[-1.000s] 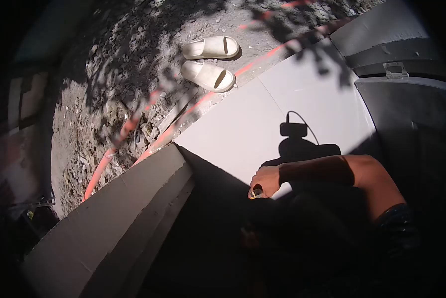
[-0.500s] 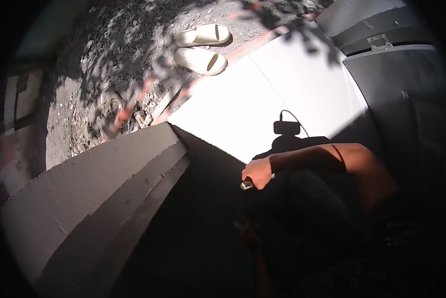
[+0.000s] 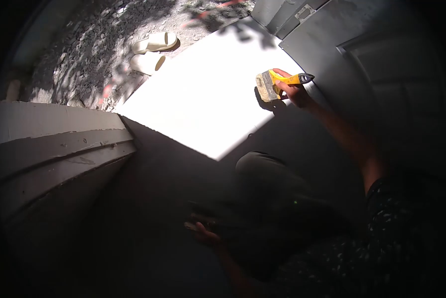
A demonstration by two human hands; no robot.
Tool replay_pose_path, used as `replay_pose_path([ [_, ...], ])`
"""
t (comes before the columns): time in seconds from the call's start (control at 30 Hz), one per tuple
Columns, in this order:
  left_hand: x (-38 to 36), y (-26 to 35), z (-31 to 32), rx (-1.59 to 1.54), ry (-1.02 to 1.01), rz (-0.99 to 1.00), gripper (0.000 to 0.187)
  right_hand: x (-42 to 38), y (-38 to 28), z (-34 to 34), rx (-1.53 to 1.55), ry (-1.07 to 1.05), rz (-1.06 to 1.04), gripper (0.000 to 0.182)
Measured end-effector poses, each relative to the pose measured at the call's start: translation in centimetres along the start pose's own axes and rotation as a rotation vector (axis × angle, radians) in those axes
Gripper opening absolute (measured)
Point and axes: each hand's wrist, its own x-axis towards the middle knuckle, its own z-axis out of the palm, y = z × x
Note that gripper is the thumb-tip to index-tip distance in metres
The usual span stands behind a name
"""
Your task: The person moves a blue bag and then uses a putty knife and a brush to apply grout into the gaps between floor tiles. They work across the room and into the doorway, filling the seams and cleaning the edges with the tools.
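Observation:
My right hand (image 3: 293, 93) is closed round the yellow handle of a wide paintbrush (image 3: 268, 88). Its pale, worn bristles point left, over the sunlit white floor (image 3: 198, 99), and the brush casts a shadow just below them. Down in the dark, my left hand (image 3: 206, 234) is curled near my bent knee (image 3: 258, 161). A small pale edge shows at its fingertips; what it holds is too dark to make out.
A grey panelled door (image 3: 352, 54) stands on the right. To the left is a chipped, stepped wall edge (image 3: 64, 141). Two cream slides (image 3: 156, 42) lie on gravel (image 3: 91, 54) beyond the floor's edge.
My right hand has swung up and to the right from the shade near my knee, and the brush now shows fully in sunlight. My left hand appears further left. The whole view has shifted.

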Motion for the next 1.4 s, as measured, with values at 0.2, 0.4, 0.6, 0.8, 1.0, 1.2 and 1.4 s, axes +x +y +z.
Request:
replay_pose_path([
  [0.2,1.0,-3.2,-1.5,0.016,0.144,0.287,0.043,-32.7,24.1,-7.9,-0.096,0.494,0.382,0.043],
  [0.4,1.3,-1.9,-0.9,-0.090,0.013,0.265,0.041,-38.2,27.3,1.2,0.025,0.477,0.635,0.025],
  [0.6,0.8,-2.2,-0.6,-0.174,0.054,0.155,0.042,-14.6,14.5,12.4,-0.019,0.606,0.299,0.020],
  [0.8,0.4,-0.6,0.0,-0.117,0.095,0.056,0.041,16.7,0.5,17.4,0.279,0.548,0.352,0.038],
  [1.0,0.4,-0.1,0.5,-0.129,0.112,0.041,0.042,24.1,-7.8,10.2,0.187,0.238,-0.033,0.027],
  [1.2,0.6,-1.0,0.2,-0.023,0.060,0.075,0.044,-0.4,3.1,1.0,0.224,0.306,0.029,0.051],
  [1.4,0.6,-1.3,-0.8,0.038,0.077,0.185,0.046,-35.8,25.0,-8.4,-0.068,0.704,0.388,0.058],
])
